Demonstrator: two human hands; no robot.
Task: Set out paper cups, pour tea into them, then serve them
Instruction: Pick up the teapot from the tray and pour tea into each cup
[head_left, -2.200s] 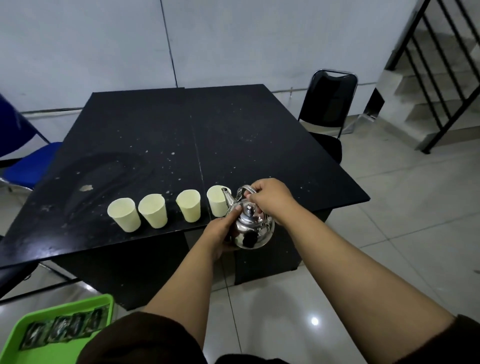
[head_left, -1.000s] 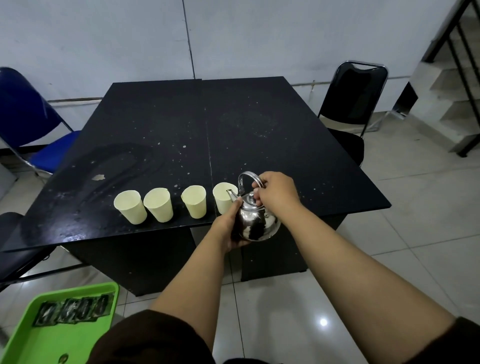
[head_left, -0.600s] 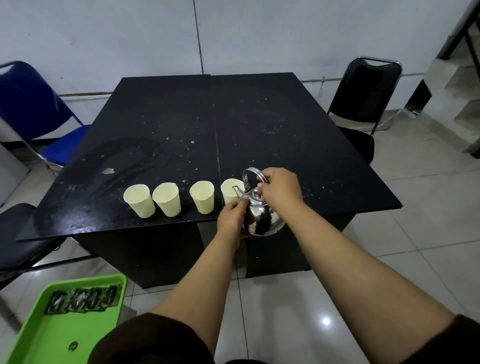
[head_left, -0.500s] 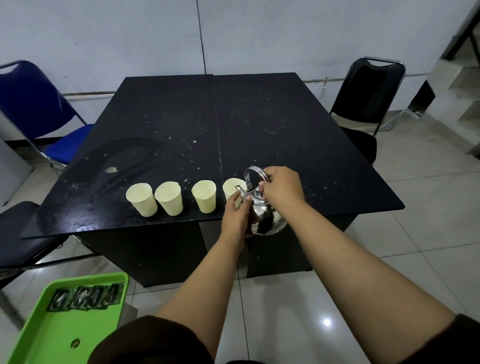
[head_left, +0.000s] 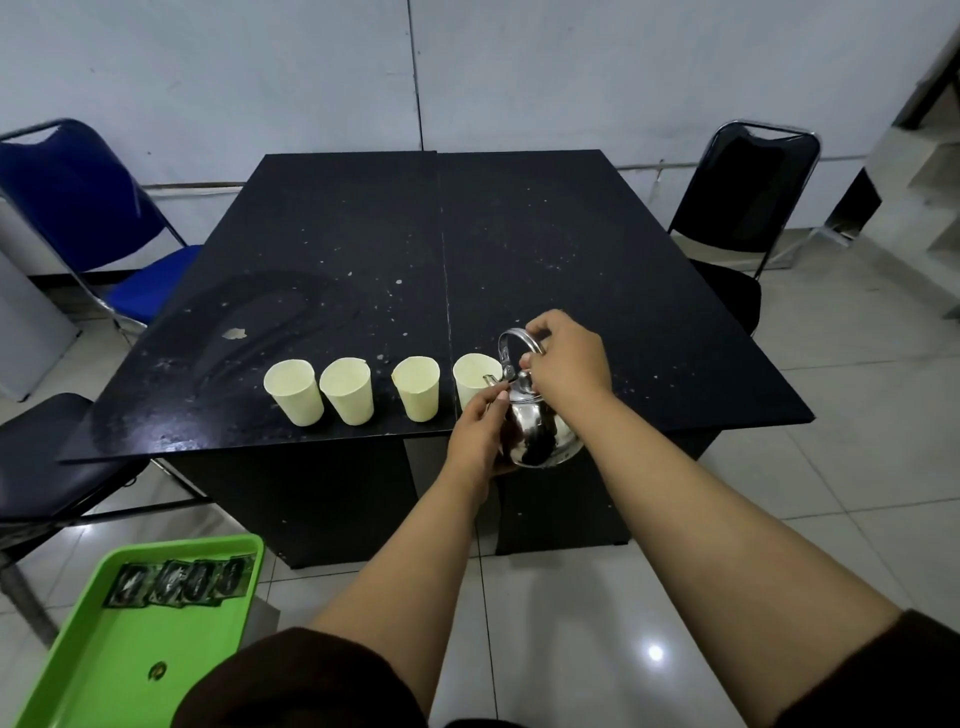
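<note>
No readable text, label or number anywhere.

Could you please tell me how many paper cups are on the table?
4, in a row along the table's near edge: leftmost, second, third, and fourth, partly behind the teapot.

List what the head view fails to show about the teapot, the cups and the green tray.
- Teapot: spout tip and lid mostly covered by the left hand and right hand; any stream of tea cannot be made out.
- Rightmost cup: lower part hidden behind the left hand; fill level unclear.
- Other three cups: insides too small to judge.
- Green tray: cut off by the frame's edge; its dark packets are blurred.
</note>
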